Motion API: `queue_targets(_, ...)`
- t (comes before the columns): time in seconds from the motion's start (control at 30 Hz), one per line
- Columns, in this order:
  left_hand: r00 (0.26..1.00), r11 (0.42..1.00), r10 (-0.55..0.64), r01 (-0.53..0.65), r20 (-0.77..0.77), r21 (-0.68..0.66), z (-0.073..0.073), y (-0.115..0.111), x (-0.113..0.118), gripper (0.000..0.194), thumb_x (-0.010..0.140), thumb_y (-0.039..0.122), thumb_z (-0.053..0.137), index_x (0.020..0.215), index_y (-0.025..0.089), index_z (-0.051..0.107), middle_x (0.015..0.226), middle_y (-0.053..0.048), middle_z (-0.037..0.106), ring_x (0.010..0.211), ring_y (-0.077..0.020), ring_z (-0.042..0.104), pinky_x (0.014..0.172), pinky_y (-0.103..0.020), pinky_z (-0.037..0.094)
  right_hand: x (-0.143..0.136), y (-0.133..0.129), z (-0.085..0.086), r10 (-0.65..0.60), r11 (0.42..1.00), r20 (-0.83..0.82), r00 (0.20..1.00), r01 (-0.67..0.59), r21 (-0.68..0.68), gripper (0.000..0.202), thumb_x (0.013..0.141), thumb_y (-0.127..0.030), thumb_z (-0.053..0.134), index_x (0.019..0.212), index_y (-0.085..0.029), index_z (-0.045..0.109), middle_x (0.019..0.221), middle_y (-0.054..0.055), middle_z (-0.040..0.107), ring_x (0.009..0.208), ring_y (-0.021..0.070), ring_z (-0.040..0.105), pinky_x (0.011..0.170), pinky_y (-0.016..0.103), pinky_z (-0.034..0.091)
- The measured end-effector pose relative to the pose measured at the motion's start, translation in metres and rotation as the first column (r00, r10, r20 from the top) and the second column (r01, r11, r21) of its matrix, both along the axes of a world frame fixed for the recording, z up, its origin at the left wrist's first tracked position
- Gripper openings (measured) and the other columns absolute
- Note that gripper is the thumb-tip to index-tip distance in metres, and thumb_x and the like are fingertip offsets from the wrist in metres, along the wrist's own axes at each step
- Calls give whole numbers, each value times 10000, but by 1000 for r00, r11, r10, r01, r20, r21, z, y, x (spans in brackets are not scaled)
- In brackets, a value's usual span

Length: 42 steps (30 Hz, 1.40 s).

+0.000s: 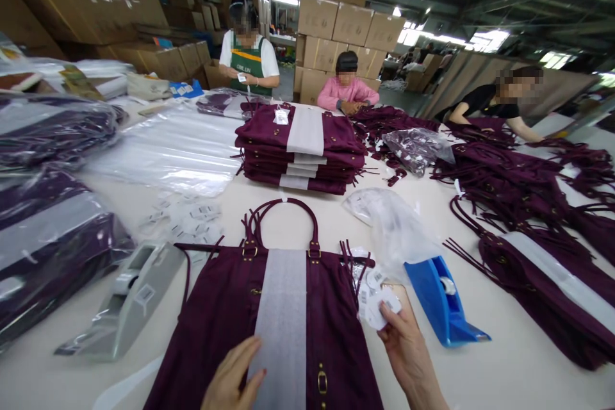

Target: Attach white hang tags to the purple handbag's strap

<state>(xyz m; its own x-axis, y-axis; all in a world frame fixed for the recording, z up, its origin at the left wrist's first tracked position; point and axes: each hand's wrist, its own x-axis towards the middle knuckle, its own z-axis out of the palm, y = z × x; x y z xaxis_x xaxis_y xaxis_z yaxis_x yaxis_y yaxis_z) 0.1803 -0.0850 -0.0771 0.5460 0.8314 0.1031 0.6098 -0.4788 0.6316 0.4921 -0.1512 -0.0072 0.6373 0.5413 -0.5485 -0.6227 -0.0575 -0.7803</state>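
Looking down from the head camera, a purple bag [225, 327] lies flat on the pale table [504, 371], handles toward 12 o'clock, with a white paper strip [283, 320] running down its middle. The left hand [233, 375] rests open, fingers spread, on the lower end of that strip at 6 o'clock. The right hand [408, 349], at 4 o'clock of the bag, pinches a small stack of round white tags [377, 304] between thumb and fingers, just off the bag's right edge. A blue tape dispenser [444, 304] sits just beside that hand at 3 o'clock; a grey tape dispenser [129, 298] stands at 9 o'clock. A clear plastic bag [391, 224] lies at 1 o'clock. At 12 o'clock, a stack of bags [302, 147] is piled up. Three other people work along the table's far side.
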Motion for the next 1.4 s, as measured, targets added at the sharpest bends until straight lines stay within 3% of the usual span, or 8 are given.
queue_targets(0.2, 933, 838, 78, 129, 351, -530, 74, 15, 108, 458, 578, 101, 553, 1023, 199, 595, 1160, -54, 572, 1099, -204, 490, 990, -341, 361, -60, 30, 23, 118, 993, -92, 989, -115, 40, 340, 519, -263, 792, 799, -162, 626, 681, -37, 629, 502, 61, 478, 386, 136, 341)
queue_targets(0.53, 714, 309, 595, 221, 369, -925, 64, 21, 107, 241, 516, 300, 670, 659, 109, 635, 517, 2, 569, 546, -115, 492, 634, -262, 377, -78, 63, 24, 104, 994, -226, 968, -93, 59, 292, 490, -224, 795, 667, -171, 568, 559, -72, 588, 442, 61, 478, 375, 148, 353)
queue_targets(0.8, 711, 339, 679, -82, 183, -937, 44, 34, 84, 245, 595, 370, 580, 621, 127, 577, 424, 53, 410, 413, -75, 332, 445, -223, 250, -79, 71, -14, 95, 994, -122, 988, -101, -45, 330, 471, -263, 797, 708, -166, 589, 653, -44, 623, 547, 96, 532, 448, 188, 404)
queue_targets(0.9, 861, 529, 506, -265, 49, -806, 31, 42, 72, 182, 652, 282, 495, 587, 133, 578, 464, 27, 454, 471, -97, 410, 494, -228, 285, -75, 63, -39, 187, 957, 72, 980, -165, -237, 406, 477, -385, 772, 757, -152, 593, 706, 1, 610, 601, 143, 535, 472, 238, 407)
queue_targets(1.0, 950, 741, 267, -308, -159, -596, 30, 53, 62, 216, 707, 223, 435, 645, 152, 629, 612, -25, 602, 628, -150, 546, 601, -253, 346, -78, 53, -55, 388, 864, 488, 782, -125, -487, 605, 586, -526, 658, 1026, -123, 553, 936, 98, 595, 817, 238, 544, 691, 360, 457)
queue_targets(1.17, 958, 809, -9, -162, -287, -565, 47, 80, 60, 228, 740, 232, 436, 760, 196, 660, 758, -43, 676, 737, -170, 607, 664, -249, 399, -113, 60, -62, 556, 775, 789, 262, -508, -377, 460, 798, -436, 478, 1186, -190, 488, 1225, 101, 512, 1144, 251, 443, 984, 423, 339)
queue_targets(1.3, 935, 841, -111, -92, -338, -533, 57, 108, 55, 227, 725, 184, 438, 779, 203, 658, 758, -32, 673, 738, -163, 606, 675, -243, 419, -133, 90, -62, 715, 517, 677, 176, -784, -343, 362, 813, -392, 481, 1127, -228, 556, 1027, 55, 645, 937, 198, 595, 812, 306, 482)
queue_targets(1.4, 931, 837, -158, -51, -330, -545, 56, 135, 45, 140, 686, 223, 541, 764, 210, 656, 741, -10, 663, 736, -158, 599, 678, -230, 428, -134, 112, -61, 773, 496, 600, 208, -787, -366, 330, 825, -454, 438, 891, -208, 648, 718, 24, 653, 672, 168, 600, 617, 245, 476)
